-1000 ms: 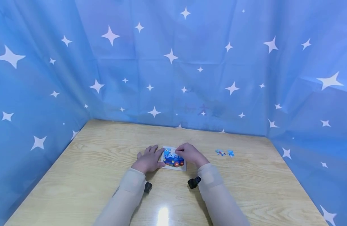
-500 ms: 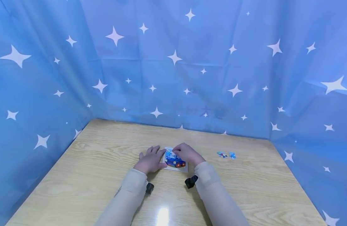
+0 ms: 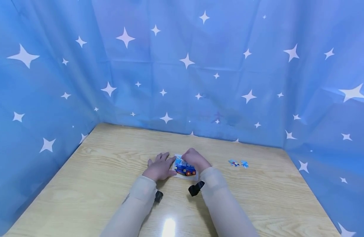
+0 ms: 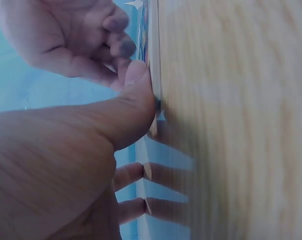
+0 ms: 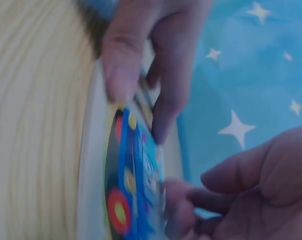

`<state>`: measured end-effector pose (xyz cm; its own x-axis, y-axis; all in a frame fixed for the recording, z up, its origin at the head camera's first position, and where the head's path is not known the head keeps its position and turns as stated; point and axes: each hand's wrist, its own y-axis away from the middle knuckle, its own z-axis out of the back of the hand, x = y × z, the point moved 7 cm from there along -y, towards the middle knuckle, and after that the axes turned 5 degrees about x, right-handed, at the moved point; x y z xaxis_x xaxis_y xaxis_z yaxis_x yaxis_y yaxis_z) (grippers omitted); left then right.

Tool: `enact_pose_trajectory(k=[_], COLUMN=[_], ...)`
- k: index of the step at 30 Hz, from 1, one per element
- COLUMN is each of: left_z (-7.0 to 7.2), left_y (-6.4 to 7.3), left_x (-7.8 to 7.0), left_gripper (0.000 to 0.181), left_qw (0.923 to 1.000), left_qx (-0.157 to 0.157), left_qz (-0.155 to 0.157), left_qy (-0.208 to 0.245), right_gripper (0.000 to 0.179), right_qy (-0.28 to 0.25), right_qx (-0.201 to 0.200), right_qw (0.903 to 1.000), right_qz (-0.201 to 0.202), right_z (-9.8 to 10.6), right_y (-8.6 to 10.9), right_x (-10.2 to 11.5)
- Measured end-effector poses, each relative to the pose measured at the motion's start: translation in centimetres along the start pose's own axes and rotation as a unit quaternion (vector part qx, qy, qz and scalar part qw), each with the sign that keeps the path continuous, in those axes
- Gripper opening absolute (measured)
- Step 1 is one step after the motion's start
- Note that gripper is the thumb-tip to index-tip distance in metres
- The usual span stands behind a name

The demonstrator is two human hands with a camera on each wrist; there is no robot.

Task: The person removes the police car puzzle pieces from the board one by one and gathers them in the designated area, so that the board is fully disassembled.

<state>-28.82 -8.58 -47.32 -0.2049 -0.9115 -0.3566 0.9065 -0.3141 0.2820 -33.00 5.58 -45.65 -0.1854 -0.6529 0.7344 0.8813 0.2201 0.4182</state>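
A small jigsaw puzzle (image 3: 186,171) in a white frame shows a blue cartoon vehicle with eyes and red wheels. My left hand (image 3: 159,169) lies at its left side with fingers spread; in the right wrist view the left thumb (image 5: 122,82) touches the frame's edge. Curled over the upper right of the puzzle is my right hand (image 3: 196,160), its fingertips (image 5: 177,192) right at the picture's surface. These fingers pinch a puzzle piece that is almost wholly hidden by them. The left wrist view has the right hand (image 4: 86,42) just beyond the left thumb (image 4: 136,82).
Two small groups of loose puzzle pieces lie to the right, one mixed in colour (image 3: 234,163) and one light blue (image 3: 244,164). A wooden table (image 3: 273,191) carries everything. Blue curtains (image 3: 176,82) with white stars stand behind and at both sides.
The head view has shifted slightly. My right hand has turned and moved a little over the puzzle, covering more of its upper right. My left hand stays at the puzzle's left side.
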Motion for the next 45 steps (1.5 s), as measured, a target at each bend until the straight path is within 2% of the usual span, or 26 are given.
enact_pose_trajectory(k=[3, 9, 15, 20, 26, 32, 34, 40, 45], left_z=[-0.1, 0.0, -0.1, 0.1, 0.2, 0.2, 0.2, 0.2, 0.2], left_y=[0.0, -0.1, 0.0, 0.1, 0.3, 0.1, 0.0, 0.0, 0.1], left_x=[-0.1, 0.0, 0.1, 0.1, -0.1, 0.0, 0.0, 0.0, 0.0], left_gripper=[0.069, 0.070, 0.070, 0.070, 0.070, 0.070, 0.070, 0.070, 0.070], left_qw=[1.0000, 1.0000, 0.9999, 0.9999, 0.9999, 0.9998, 0.9998, 0.9997, 0.9998], left_qx=[-0.001, -0.005, -0.004, -0.007, -0.005, -0.001, -0.002, -0.001, -0.003], left_qz=[-0.003, 0.001, 0.001, 0.008, 0.008, 0.011, 0.011, 0.012, 0.009], left_qy=[-0.002, -0.004, -0.011, -0.010, -0.012, -0.014, -0.015, -0.022, -0.018], right_gripper=[0.047, 0.046, 0.043, 0.041, 0.018, 0.044, 0.046, 0.021, 0.009], right_qy=[0.027, 0.020, 0.061, 0.071, 0.060, 0.080, 0.085, 0.083, 0.055], right_qx=[-0.015, -0.001, -0.016, -0.013, -0.022, -0.050, -0.061, -0.086, -0.098], right_qw=[0.9994, 0.9997, 0.9979, 0.9974, 0.9979, 0.9950, 0.9937, 0.9919, 0.9923], right_qz=[-0.017, -0.013, -0.011, -0.002, 0.008, 0.034, 0.040, 0.044, 0.052], right_z=[-0.2, -0.6, -0.8, -0.9, -0.6, -0.3, -0.3, -0.4, -0.5], right_y=[0.0, -0.2, -0.1, -0.1, 0.1, -0.2, -0.3, -0.6, -0.7], right_x=[-0.1, 0.3, 0.3, 0.6, 1.0, 1.3, 1.4, 1.3, 1.1])
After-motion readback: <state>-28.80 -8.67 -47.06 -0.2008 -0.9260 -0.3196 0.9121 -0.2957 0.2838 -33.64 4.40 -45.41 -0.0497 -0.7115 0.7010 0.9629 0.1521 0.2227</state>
